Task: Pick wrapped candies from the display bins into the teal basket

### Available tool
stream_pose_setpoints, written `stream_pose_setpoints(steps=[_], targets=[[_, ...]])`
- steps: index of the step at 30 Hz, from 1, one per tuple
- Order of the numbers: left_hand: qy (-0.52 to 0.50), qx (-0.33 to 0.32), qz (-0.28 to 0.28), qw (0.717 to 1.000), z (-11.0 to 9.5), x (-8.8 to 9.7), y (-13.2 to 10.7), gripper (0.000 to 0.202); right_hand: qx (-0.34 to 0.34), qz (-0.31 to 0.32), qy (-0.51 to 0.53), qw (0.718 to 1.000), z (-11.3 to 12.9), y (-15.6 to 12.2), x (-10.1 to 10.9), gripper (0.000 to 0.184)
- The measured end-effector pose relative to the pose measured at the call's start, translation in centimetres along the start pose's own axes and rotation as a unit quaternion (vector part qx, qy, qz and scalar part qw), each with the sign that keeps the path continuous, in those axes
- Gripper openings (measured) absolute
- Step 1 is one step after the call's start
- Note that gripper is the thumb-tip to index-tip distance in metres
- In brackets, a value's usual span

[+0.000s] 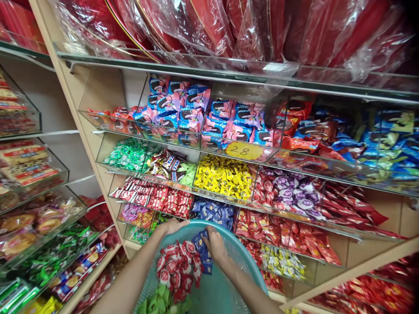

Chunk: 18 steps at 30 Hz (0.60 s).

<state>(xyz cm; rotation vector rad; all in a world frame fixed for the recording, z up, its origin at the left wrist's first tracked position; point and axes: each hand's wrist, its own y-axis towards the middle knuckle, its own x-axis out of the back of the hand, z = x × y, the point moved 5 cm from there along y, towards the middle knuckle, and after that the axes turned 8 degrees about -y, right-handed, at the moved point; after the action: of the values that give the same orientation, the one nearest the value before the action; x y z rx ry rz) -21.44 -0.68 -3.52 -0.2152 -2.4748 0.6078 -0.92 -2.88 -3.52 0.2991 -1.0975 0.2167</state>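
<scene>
A teal plastic basket (240,244) with a round rim is in front of me, below the shelves. My left hand (173,226) is closed over its far left rim. Inside the basket, my right hand (214,244) grips several dark blue candy packets (202,253), which hang beside the red-and-white wrapped candies (178,266). Light green wrapped candies (160,301) lie nearer to me in the basket. Just beyond the rim, a shelf compartment holds similar blue packets (212,212).
Clear-fronted shelf bins hold yellow candies (224,176), purple-and-white candies (294,187), green candies (126,155) and pink-and-blue cookie packs (180,109). A yellow "28" tag (244,150) is on one front. Red plastic-wrapped goods (209,26) sit above. More snack shelves (32,174) stand left.
</scene>
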Motion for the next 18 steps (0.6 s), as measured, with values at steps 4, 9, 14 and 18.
stream_pose_setpoints(steps=[4, 9, 14, 18], targets=[[0.013, 0.007, -0.003, 1.0, 0.3, 0.0, 0.3, 0.055, 0.002, 0.012, -0.011, 1.0, 0.6, -0.1, 0.3, 0.037], [0.01, 0.008, -0.023, 1.0, 0.7, 0.3, 0.7, 0.054, 0.0, 0.019, -0.023, 1.0, 1.1, 0.1, 1.1, 0.035], [0.02, 0.0, -0.007, 1.0, 0.2, 0.1, 0.3, 0.061, 0.003, 0.022, -0.05, 0.999, 1.4, 0.1, 1.3, 0.031], [0.023, 0.006, -0.013, 1.0, -0.1, 0.1, -0.1, 0.063, 0.012, 0.006, -0.07, 0.997, 1.8, 0.3, 1.7, 0.024]])
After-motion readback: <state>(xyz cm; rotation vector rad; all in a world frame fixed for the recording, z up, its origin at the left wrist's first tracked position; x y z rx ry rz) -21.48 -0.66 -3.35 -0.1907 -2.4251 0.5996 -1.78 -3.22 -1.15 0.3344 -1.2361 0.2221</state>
